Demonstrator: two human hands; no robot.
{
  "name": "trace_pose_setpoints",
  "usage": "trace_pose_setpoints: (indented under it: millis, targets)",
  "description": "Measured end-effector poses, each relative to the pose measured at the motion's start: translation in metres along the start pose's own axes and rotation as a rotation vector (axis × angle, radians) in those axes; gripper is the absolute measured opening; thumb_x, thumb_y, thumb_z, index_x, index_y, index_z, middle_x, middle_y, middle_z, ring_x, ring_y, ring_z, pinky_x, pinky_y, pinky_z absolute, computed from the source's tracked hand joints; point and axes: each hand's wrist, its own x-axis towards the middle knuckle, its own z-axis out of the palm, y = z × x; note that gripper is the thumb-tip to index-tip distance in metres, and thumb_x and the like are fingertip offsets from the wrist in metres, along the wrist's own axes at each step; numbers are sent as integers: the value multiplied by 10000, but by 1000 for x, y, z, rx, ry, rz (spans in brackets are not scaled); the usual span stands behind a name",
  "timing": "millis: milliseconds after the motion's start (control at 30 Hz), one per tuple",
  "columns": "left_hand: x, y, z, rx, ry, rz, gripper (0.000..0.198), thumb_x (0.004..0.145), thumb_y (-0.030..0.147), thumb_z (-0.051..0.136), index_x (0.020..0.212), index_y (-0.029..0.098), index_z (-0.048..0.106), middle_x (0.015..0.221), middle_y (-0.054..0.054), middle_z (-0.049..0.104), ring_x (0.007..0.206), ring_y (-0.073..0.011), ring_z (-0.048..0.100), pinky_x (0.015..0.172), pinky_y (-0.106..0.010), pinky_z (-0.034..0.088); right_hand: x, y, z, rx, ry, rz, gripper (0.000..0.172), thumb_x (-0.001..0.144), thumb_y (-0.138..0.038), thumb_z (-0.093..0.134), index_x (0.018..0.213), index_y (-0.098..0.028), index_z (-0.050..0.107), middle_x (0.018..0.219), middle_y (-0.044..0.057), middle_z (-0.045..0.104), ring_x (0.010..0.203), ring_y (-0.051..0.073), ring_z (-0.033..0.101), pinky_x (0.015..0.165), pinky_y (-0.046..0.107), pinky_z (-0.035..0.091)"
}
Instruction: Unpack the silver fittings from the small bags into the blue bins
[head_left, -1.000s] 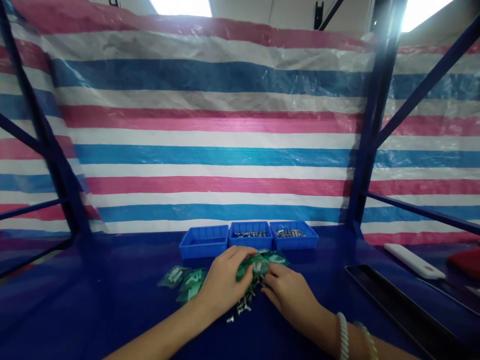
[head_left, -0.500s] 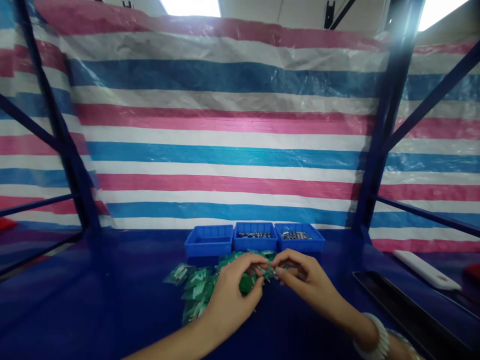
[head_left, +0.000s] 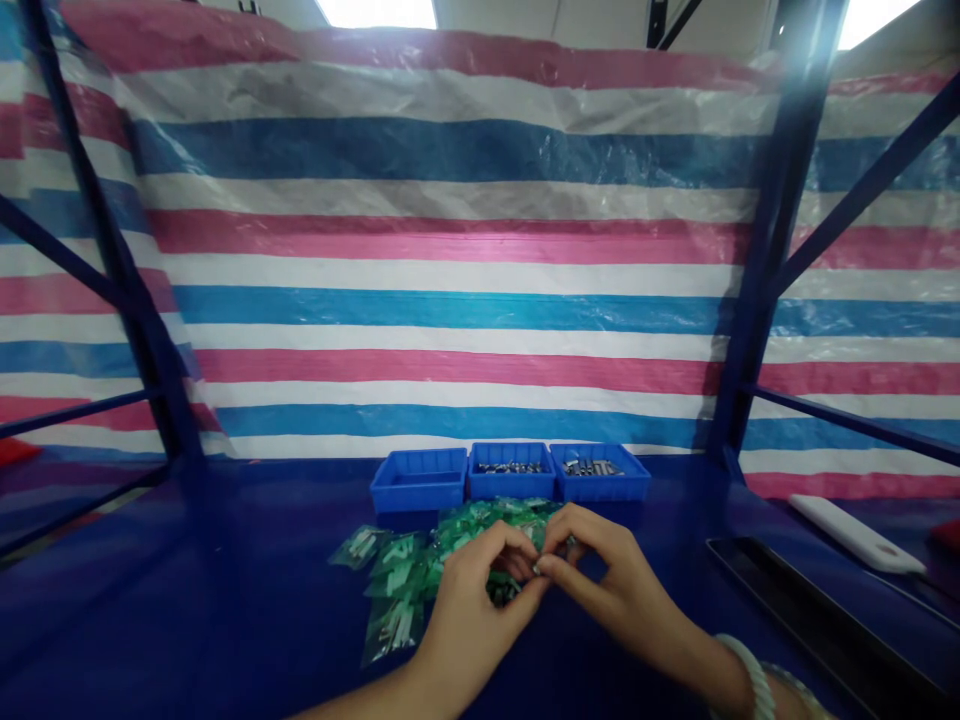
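My left hand (head_left: 481,595) and my right hand (head_left: 606,562) meet fingertip to fingertip above the blue table, just in front of a heap of small clear bags (head_left: 474,522) with green and pale contents. Both are closed in a pinch. A tiny pale thing shows at the right thumb tip, too small to name. What the left fingers hold is mostly hidden behind them. More filled bags (head_left: 397,625) lie to the left of my left hand, with whitish strip-like pieces inside.
Three blue bins stand behind the heap: a left one (head_left: 418,496), a middle one (head_left: 512,488) with small metal parts, and a right one (head_left: 604,487) with metal pieces. A dark flat device (head_left: 795,610) and a white bar-shaped device (head_left: 859,535) lie at right.
My hands have come together, the right fingertips moving left and slightly down to meet the left ones. The green round patch inside my left hand no longer shows.
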Motion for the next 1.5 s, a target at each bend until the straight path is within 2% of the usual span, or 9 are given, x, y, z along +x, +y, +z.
trace_pose_setpoints:
  millis: [200,333,500,600,733,900,1167,1300,1500]
  targets:
    - [6,6,-6,33,35,90,62,799,148,631,829,191,666,758,-14,644,710,-158,626,654,-264,503,2,9,6,255,-58,143,226,907,-367,532,811,-174,597,799,10,559,631,114,534,551,224,442]
    - [34,0,-6,47,37,174,129,821,131,600,887,202,685,828,-25,657,748,-154,639,684,-272,526,9,24,3,312,-47,192,291,903,-412,503,807,-159,608,749,-2,531,551,101,517,523,230,442]
    - [99,-32,-7,338,59,266,259,809,83,561,1016,200,666,892,-42,666,783,-173,634,748,-338,535,8,33,0,-147,-99,223,188,868,-242,522,780,-159,666,652,2,588,570,129,534,527,226,388]
    - [115,-49,-12,390,55,258,493,759,24,547,1229,173,541,1001,-84,659,770,-185,636,760,-387,535,2,34,4,-511,-201,203,142,804,-152,577,724,-169,693,696,26,649,641,159,587,590,246,392]
    - [93,-55,-17,417,35,287,554,790,29,484,1311,209,437,1050,-80,650,838,-191,637,803,-397,523,-1,37,16,-776,-252,221,147,832,-226,610,747,-175,719,798,68,695,711,201,643,609,260,407]
    - [56,-44,-19,426,-11,289,576,823,66,447,1362,223,317,1042,-76,646,874,-193,642,804,-385,523,2,38,23,-817,-216,184,198,866,-192,564,729,-179,706,785,63,687,700,197,651,598,257,414]
    - [25,-20,-17,214,-15,178,400,795,56,474,1167,202,493,940,-51,665,813,-175,653,769,-345,531,0,31,9,-434,-56,130,173,743,-40,559,779,-188,642,741,-5,594,609,125,562,572,217,423]
    - [16,-13,-8,53,-89,35,329,714,22,548,998,187,569,873,-34,672,736,-162,653,699,-313,548,1,22,6,-273,-26,55,146,794,-80,540,863,-193,601,743,-10,574,600,121,539,540,213,418]
    - [11,-5,0,-198,-131,-113,354,674,-16,554,976,170,556,838,-35,681,708,-152,659,646,-273,540,-3,9,9,-225,-5,-35,104,871,-129,486,902,-204,549,859,20,574,726,145,528,642,251,418]
